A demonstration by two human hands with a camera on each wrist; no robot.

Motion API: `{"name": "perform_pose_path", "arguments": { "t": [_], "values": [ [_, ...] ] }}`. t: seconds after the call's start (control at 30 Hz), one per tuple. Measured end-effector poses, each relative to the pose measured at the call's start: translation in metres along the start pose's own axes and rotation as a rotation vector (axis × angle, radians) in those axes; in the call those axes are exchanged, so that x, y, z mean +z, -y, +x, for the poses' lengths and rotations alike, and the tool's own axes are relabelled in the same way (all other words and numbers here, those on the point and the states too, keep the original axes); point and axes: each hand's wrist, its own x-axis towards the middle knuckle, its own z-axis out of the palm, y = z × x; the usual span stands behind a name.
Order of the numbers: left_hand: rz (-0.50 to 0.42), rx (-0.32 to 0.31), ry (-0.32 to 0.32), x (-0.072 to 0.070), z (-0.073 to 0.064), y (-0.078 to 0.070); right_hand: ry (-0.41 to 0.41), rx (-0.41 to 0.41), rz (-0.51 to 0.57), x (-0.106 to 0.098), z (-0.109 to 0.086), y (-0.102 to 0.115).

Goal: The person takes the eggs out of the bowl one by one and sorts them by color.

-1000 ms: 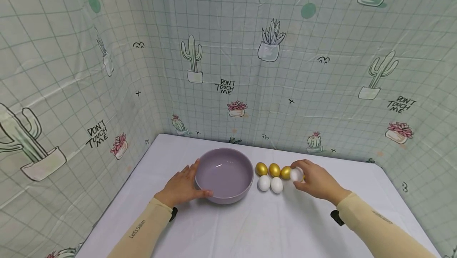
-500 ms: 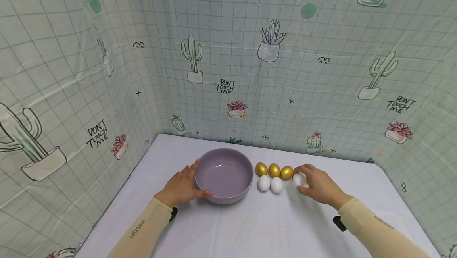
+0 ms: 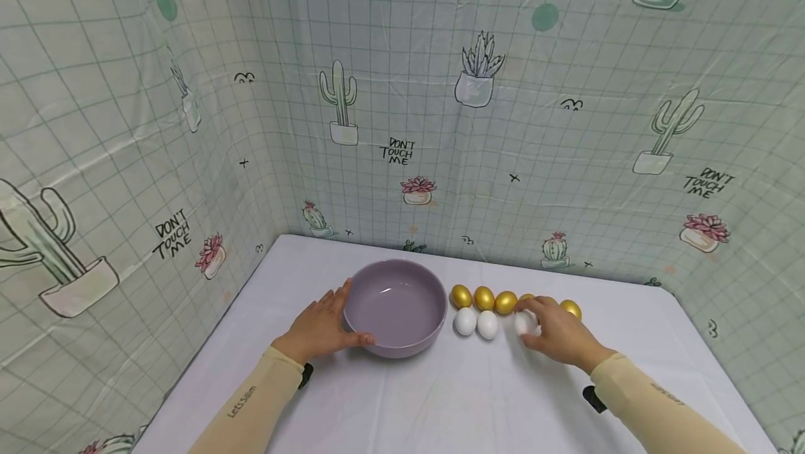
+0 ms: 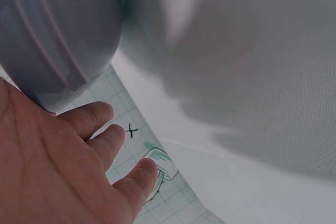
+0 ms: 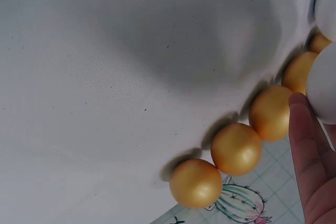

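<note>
A round mauve bowl (image 3: 396, 309) stands on the white tabletop. My left hand (image 3: 319, 326) rests along its left side, thumb at the front wall and fingers fairly straight; the left wrist view shows three fingers (image 4: 95, 119) spread beside the bowl's wall (image 4: 63, 30). My right hand (image 3: 560, 334) pinches a white egg (image 3: 525, 323) between thumb and fingers, just in front of a row of gold eggs (image 3: 483, 298). Close up, the white egg (image 5: 324, 85) overlaps part of the gold row (image 5: 236, 149). Two more white eggs (image 3: 476, 324) lie left of it.
The gold row runs right from the bowl, partly hidden behind my right hand, with a gold egg (image 3: 570, 309) at its far right end. A cactus-print curtain (image 3: 390, 126) closes off the back and sides of the table (image 3: 428, 405).
My right hand, holding the white egg, shifts slightly right, then a little down and toward me. Gold eggs at the row's right end come into view behind it. The left hand stays put.
</note>
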Motion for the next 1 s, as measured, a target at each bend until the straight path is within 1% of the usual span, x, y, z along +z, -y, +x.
{"name": "perform_pose_path", "arguments": {
  "t": [0.27, 0.63, 1.0],
  "values": [
    [0.004, 0.0, 0.003, -0.001, 0.001, 0.0, -0.007, -0.003, -0.034, 0.006, 0.001, -0.004],
    [0.004, -0.002, -0.002, -0.001, 0.001, -0.001, 0.022, 0.004, -0.046, 0.013, 0.001, -0.007],
    [0.006, -0.005, -0.003, -0.001, 0.0, -0.001, 0.029, -0.002, -0.059, 0.018, 0.003, -0.01]
  ]
}}
